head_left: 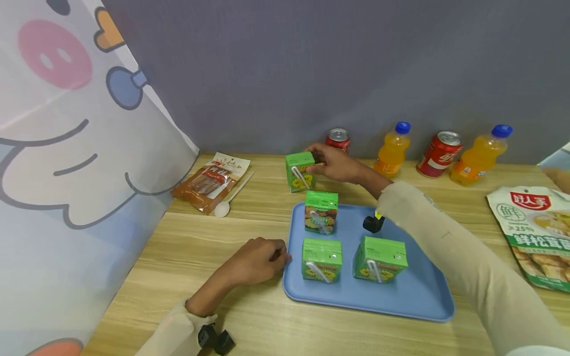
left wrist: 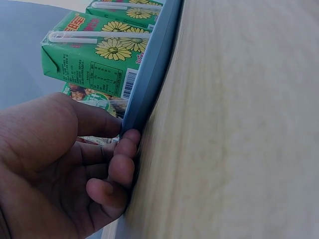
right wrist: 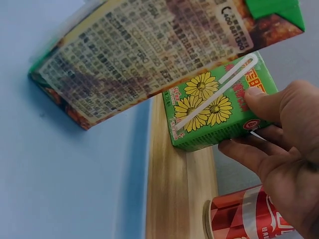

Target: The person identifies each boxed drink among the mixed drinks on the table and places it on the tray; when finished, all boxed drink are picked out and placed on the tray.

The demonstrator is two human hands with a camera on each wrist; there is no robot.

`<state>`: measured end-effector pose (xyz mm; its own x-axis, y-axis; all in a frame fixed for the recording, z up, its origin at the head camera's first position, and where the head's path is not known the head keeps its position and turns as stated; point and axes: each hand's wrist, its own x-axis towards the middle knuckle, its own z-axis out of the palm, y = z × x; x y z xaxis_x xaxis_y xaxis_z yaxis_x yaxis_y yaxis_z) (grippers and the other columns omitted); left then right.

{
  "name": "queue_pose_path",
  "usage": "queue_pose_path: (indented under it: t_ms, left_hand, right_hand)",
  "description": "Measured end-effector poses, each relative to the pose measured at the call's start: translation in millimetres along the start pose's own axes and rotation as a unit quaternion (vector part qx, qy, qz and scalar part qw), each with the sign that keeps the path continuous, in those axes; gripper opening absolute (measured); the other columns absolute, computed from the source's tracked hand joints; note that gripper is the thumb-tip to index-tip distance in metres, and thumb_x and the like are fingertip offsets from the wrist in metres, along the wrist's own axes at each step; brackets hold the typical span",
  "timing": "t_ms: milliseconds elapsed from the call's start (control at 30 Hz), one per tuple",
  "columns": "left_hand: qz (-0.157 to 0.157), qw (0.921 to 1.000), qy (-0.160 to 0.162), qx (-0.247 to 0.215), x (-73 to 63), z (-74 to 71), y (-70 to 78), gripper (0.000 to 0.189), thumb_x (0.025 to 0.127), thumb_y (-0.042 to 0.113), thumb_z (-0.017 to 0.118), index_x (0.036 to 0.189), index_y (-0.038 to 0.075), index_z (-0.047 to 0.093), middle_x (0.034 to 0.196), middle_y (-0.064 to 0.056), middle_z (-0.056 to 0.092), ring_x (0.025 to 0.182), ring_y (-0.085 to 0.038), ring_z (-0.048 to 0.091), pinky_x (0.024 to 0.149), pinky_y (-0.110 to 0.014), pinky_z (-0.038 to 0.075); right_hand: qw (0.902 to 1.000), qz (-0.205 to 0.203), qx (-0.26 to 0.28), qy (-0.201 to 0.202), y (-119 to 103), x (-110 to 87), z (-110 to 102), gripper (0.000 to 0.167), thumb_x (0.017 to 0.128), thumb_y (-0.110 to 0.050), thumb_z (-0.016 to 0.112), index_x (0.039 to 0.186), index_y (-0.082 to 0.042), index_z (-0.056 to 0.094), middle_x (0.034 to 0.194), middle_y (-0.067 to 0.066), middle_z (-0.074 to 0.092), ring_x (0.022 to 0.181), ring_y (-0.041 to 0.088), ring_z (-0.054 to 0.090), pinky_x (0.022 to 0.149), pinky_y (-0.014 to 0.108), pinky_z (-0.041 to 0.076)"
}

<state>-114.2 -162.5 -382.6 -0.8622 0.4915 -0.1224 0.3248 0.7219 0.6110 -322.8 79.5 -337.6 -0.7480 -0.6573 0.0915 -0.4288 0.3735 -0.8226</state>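
My right hand [head_left: 336,164] grips a green drink carton [head_left: 297,179] with yellow flowers and a white straw, behind the tray's far left corner. In the right wrist view the thumb lies on the carton's [right wrist: 219,107] front and the fingers are behind it. My left hand [head_left: 261,261] pinches the left rim of the blue tray [head_left: 423,291], its thumb over the edge in the left wrist view. On the tray stand two more flowered cartons [head_left: 321,261] [head_left: 380,261] at the front and a carton with a brown picture [head_left: 320,213] at the back left.
Behind the right hand stands a red can [head_left: 338,138]. Further right are an orange drink bottle [head_left: 393,151], another red can [head_left: 438,154] and a second bottle [head_left: 478,155]. A brown snack packet [head_left: 207,183] and white spoon [head_left: 222,207] lie left; a large food pouch [head_left: 534,232] lies right.
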Motion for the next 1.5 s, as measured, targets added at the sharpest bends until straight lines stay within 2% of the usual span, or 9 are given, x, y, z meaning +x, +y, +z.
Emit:
queue_pose_path:
  t_ms: [200,300,500,733,1033,1333,1500]
  left_hand:
    - [0.002,1.0,0.0,-0.001,-0.4,2.2,1.0,0.029,0.103,0.026,0.059,0.074,0.019,0.054,0.057,0.01,0.045,0.05,-0.004,0.041,0.048,-0.025,0.034]
    - [0.002,1.0,0.001,-0.001,-0.3,2.5,1.3,0.03,0.102,0.026,0.059,0.074,0.019,0.054,0.057,0.01,0.045,0.05,-0.004,0.041,0.048,-0.024,0.034]
    - [0.004,1.0,0.001,-0.003,0.9,2.8,1.5,0.03,0.102,0.025,0.059,0.074,0.019,0.054,0.057,0.01,0.045,0.05,-0.004,0.041,0.048,-0.024,0.034]
    - [0.002,1.0,0.001,-0.003,1.1,1.6,1.7,0.029,0.102,0.025,0.059,0.074,0.018,0.055,0.058,0.009,0.046,0.05,-0.004,0.042,0.048,-0.024,0.034]
    - [0.001,1.0,0.0,0.003,-0.5,0.5,0.8,0.028,0.102,0.024,0.059,0.075,0.019,0.055,0.059,0.01,0.047,0.051,-0.004,0.042,0.049,-0.024,0.035]
    - [0.003,1.0,0.003,-0.001,-1.5,-1.2,1.9,0.028,0.102,0.022,0.06,0.074,0.018,0.055,0.059,0.01,0.046,0.051,-0.004,0.041,0.048,-0.024,0.034]
    - [0.003,1.0,0.002,0.001,-1.1,-0.6,2.0,0.028,0.102,0.023,0.059,0.074,0.018,0.055,0.058,0.01,0.045,0.051,-0.004,0.041,0.048,-0.024,0.034]
  right_hand:
    - [0.9992,0.01,-0.034,0.021,-4.1,-5.7,0.1,0.045,0.095,-0.014,0.071,0.134,-0.006,0.05,0.126,0.008,0.061,0.12,0.024,0.055,0.103,0.043,0.044]
    - [0.9992,0.005,-0.03,0.027,-6.6,-7.0,-2.5,0.046,0.095,-0.014,0.071,0.135,-0.004,0.049,0.127,0.011,0.06,0.12,0.025,0.056,0.103,0.044,0.044]
    - [0.9988,-0.012,-0.035,0.033,-19.8,-14.8,-15.0,0.049,0.098,-0.017,0.068,0.14,-0.003,0.046,0.128,0.012,0.059,0.12,0.026,0.056,0.098,0.046,0.045]
    - [0.9968,-0.01,-0.059,0.054,-33.7,-30.2,-29.7,0.05,0.097,-0.024,0.069,0.139,-0.005,0.048,0.127,0.009,0.059,0.119,0.025,0.057,0.101,0.046,0.044]
    - [0.9949,-0.007,-0.062,0.079,-35.4,-58.2,-42.4,0.051,0.097,-0.026,0.069,0.139,-0.007,0.048,0.128,0.011,0.059,0.122,0.028,0.057,0.1,0.049,0.046]
    - [0.9891,-0.008,-0.095,0.112,-32.2,-97.3,-51.6,0.044,0.096,-0.024,0.071,0.134,-0.008,0.054,0.122,0.009,0.063,0.116,0.026,0.061,0.094,0.05,0.05]
    - [0.9821,0.003,-0.136,0.13,-27.1,-121.1,-52.7,0.047,0.094,-0.029,0.072,0.133,-0.011,0.055,0.12,0.005,0.065,0.114,0.026,0.063,0.091,0.05,0.051]
